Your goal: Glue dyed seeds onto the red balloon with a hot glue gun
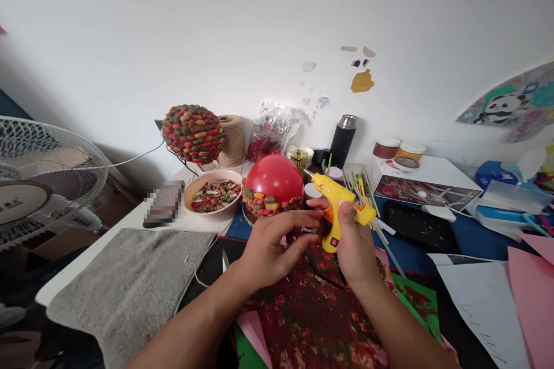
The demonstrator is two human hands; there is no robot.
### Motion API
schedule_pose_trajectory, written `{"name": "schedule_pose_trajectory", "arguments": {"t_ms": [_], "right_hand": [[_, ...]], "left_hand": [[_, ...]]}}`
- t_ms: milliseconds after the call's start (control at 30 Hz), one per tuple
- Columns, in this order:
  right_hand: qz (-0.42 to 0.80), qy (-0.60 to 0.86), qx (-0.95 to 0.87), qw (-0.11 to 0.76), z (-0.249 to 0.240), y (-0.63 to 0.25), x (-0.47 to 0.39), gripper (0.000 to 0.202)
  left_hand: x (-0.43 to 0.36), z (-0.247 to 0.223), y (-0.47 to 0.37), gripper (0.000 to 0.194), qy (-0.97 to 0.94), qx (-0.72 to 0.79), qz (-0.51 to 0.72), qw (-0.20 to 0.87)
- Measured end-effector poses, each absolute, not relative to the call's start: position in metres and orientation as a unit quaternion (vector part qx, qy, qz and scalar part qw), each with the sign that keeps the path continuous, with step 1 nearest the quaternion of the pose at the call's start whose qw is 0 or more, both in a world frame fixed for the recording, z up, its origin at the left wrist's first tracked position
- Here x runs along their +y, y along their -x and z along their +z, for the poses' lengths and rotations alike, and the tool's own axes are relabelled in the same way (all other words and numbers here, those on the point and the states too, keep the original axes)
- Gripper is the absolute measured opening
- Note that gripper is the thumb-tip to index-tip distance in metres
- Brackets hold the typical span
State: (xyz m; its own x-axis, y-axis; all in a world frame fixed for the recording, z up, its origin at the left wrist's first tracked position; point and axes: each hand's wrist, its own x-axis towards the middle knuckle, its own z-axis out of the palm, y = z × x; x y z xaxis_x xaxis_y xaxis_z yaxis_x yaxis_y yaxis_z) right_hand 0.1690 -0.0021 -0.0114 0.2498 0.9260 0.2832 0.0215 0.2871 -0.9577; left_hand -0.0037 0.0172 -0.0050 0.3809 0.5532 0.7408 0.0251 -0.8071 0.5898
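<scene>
Your right hand grips a yellow glue gun, nozzle toward ten o'clock; ahead at twelve sits your round red balloon, multicolored pieces banding its lower part.

Soft, moderate light | glare on balloon | faint wall shadows | edges stretched

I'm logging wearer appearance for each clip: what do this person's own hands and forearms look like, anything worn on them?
Both the left hand and right hand are bare, with no gloves. No sleeve shows on the left forearm or right forearm. No watch, bracelet or ring is visible, though some fingers are partly hidden.
</scene>
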Motion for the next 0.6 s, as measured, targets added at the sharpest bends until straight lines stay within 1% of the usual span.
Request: {"name": "schedule_pose_trajectory", "arguments": {"t_ms": [200,433,533,600], "right_hand": [[0.383,0.458,-0.503,0.626,-0.0098,-0.1672,-0.0041,0.082],[0.369,0.458,-0.507,0.630,-0.0105,-0.1668,-0.0048,0.080],[0.360,0.470,-0.508,0.625,-0.0110,-0.1664,-0.0052,0.082],[0.357,0.475,-0.504,0.627,-0.0110,-0.1657,-0.0054,0.082]], "left_hand": [[0.0182,-0.0042,0.0043,0.016,-0.787,0.198,0.532,0.241],[0.0182,-0.0059,0.0046,0.020,-0.786,0.205,0.540,0.220],[0.0168,-0.0060,0.0043,0.016,-0.780,0.217,0.533,0.245],[0.0152,-0.0069,0.0033,0.014,-0.769,0.231,0.524,0.285]]}}
